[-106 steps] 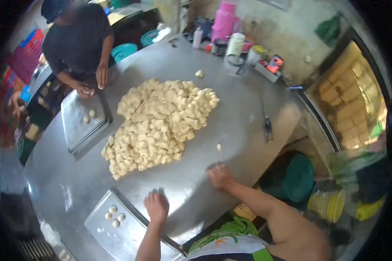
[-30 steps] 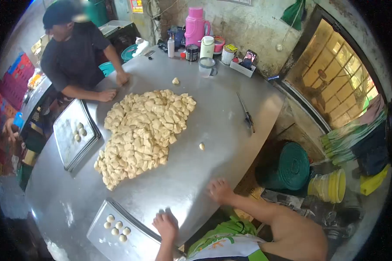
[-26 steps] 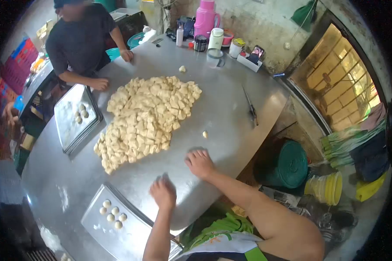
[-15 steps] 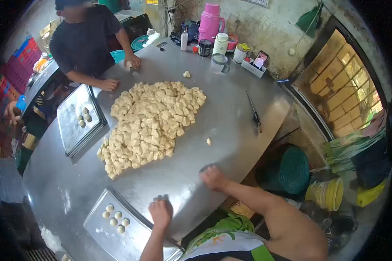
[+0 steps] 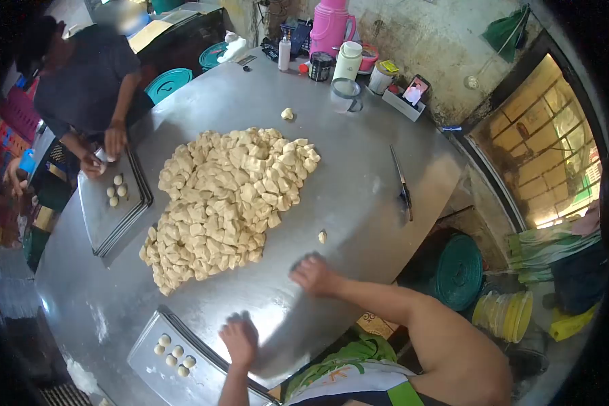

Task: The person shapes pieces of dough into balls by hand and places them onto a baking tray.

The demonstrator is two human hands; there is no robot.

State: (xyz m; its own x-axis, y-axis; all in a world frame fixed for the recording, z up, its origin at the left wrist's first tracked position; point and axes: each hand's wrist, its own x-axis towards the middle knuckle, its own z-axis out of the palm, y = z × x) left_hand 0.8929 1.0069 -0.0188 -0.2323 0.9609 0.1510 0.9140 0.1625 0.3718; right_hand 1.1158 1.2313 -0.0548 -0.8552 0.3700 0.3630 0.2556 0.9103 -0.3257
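My left hand [image 5: 239, 342] is curled palm down on the steel table, beside the near tray [image 5: 142, 365]. My right hand [image 5: 312, 275], also curled, presses on the tabletop farther right and forward. Whatever lies under either palm is hidden. Several round dough balls [image 5: 178, 351] sit on the near tray. Beyond my hands spreads a large heap of cut dough pieces [image 5: 230, 203]. One loose dough piece [image 5: 322, 237] lies just past my right hand, and another [image 5: 287, 114] rests beyond the heap.
Across the table, a co-worker's hands [image 5: 116, 139] are over a stack of trays [image 5: 105, 223] bearing several dough balls. A knife [image 5: 402, 186] lies at the right. Along the wall stand a pink thermos [image 5: 328, 30], a pale bottle [image 5: 347, 62], a clear mug [image 5: 346, 97] and a phone [image 5: 416, 89].
The co-worker's hands have gone from the tabletop to the far tray. My right hand has shifted left, and my left hand slightly left and nearer to me. The view has shifted a little.
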